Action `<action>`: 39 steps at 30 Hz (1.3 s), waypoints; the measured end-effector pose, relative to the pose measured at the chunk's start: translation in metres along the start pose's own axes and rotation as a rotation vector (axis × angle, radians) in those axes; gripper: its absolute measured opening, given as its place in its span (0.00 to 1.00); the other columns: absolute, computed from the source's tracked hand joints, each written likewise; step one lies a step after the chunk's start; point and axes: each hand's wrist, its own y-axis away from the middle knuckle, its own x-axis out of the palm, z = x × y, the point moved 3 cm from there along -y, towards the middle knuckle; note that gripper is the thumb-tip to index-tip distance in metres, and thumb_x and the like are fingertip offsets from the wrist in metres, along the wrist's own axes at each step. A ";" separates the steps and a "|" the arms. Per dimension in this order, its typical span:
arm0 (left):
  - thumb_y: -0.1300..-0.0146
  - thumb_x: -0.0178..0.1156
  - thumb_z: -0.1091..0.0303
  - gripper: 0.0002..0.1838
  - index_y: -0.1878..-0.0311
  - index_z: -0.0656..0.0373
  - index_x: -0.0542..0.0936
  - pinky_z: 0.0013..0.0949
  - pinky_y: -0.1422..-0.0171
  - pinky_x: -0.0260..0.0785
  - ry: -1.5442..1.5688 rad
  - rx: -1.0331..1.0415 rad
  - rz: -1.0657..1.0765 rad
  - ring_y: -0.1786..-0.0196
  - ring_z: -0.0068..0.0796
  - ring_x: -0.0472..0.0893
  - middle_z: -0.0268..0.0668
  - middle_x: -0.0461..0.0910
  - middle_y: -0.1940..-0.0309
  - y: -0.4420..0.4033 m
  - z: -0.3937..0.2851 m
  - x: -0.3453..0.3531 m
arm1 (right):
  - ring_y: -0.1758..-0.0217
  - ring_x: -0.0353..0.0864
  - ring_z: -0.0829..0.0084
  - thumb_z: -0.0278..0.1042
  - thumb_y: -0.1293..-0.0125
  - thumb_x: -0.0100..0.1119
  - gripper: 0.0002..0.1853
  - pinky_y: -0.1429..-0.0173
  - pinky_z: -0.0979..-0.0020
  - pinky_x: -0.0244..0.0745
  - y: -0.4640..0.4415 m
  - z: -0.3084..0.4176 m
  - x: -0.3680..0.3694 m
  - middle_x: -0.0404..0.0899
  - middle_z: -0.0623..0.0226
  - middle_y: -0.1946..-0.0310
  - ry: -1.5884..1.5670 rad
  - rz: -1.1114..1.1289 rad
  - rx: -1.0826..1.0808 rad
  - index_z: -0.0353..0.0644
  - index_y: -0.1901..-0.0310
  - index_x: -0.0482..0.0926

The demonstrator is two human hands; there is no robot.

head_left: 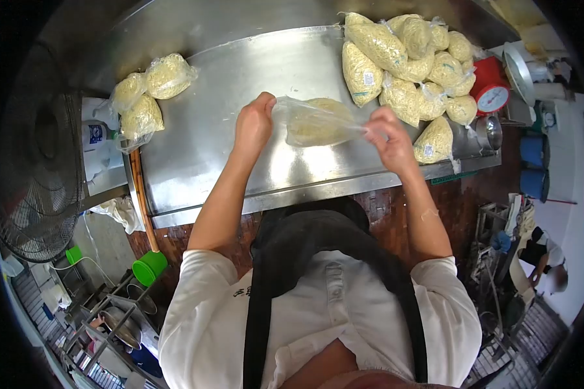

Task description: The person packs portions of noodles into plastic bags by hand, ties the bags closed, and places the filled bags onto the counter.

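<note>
A clear plastic bag with pale yellow, noodle-like food in it lies on the steel table in front of me. Its loose upper film is stretched between my two hands. My left hand is closed on one end of the film, at the bag's left. On the other side, my right hand pinches a gathered part of the film between thumb and fingers. Both hands are held above the tabletop. Nearest to my right hand is a filled bag with a small white label.
Filled bags are heaped at the table's back right, beside a red scale and a metal bowl. More bags sit back left. A fan stands at left. A person is far right.
</note>
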 end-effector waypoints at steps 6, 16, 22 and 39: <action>0.24 0.51 0.65 0.12 0.59 0.59 0.80 0.31 0.73 0.70 0.549 -0.434 0.327 0.75 0.21 0.77 0.32 0.76 0.78 -0.005 -0.035 0.021 | 0.32 0.67 0.49 0.40 0.48 0.75 0.48 0.28 0.58 0.63 0.021 -0.054 0.107 0.65 0.46 0.33 0.247 -0.021 0.088 0.43 0.27 0.58; 0.36 0.65 0.67 0.36 0.27 0.57 0.61 0.41 0.31 0.67 0.156 0.158 0.278 0.35 0.41 0.72 0.46 0.70 0.35 0.044 0.003 0.083 | 0.44 0.78 0.49 0.28 0.45 0.69 0.23 0.39 0.58 0.72 -0.041 -0.020 0.122 0.80 0.49 0.47 -0.300 0.116 0.335 0.41 0.46 0.79; 0.37 0.53 0.79 0.15 0.48 0.63 0.79 0.32 0.49 0.75 1.042 -0.447 0.189 0.56 0.30 0.82 0.36 0.84 0.60 0.024 0.016 0.134 | 0.31 0.63 0.48 0.35 0.49 0.75 0.44 0.26 0.53 0.57 -0.014 -0.022 0.076 0.66 0.48 0.36 0.065 -0.016 0.047 0.37 0.32 0.63; 0.22 0.44 0.54 0.25 0.30 0.58 0.62 0.47 0.34 0.67 0.712 -0.960 0.529 0.37 0.41 0.73 0.44 0.72 0.38 0.139 0.052 0.120 | 0.69 0.79 0.62 0.28 0.30 0.54 0.05 0.60 0.66 0.74 0.009 -0.119 0.176 0.75 0.64 0.76 -1.126 -0.203 0.594 0.39 0.63 0.78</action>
